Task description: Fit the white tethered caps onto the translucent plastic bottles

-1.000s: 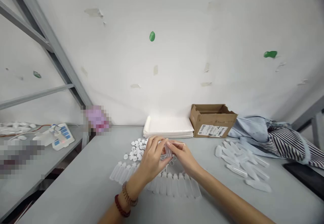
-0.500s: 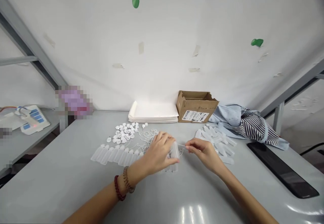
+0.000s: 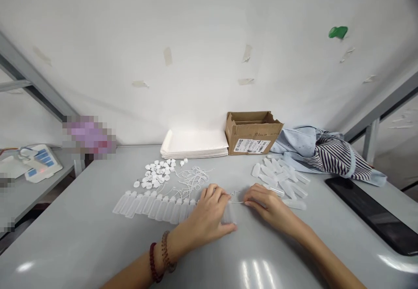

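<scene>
My left hand (image 3: pixel 209 215) is closed around a small clear plastic tube (image 3: pixel 230 214) and holds it down at the right end of a row of matching tubes (image 3: pixel 153 205) on the grey table (image 3: pixel 98 245). My right hand (image 3: pixel 266 201) pinches a thin white strand (image 3: pixel 237 202) that runs to the tube's top. Behind the hands lie a tangle of white strands (image 3: pixel 192 178) and a scatter of small white caps (image 3: pixel 158 173).
A loose heap of clear tubes (image 3: pixel 281 180) lies to the right. At the back stand a stack of white sheets (image 3: pixel 195 144) and an open cardboard box (image 3: pixel 252 132), with striped and blue cloth (image 3: pixel 326 154) beside it. A dark flat slab (image 3: pixel 375 213) lies far right.
Both hands came down and toward me, from a lifted hold above the row to the table surface. The tube now rests at the row's right end; the camera tilted downward.
</scene>
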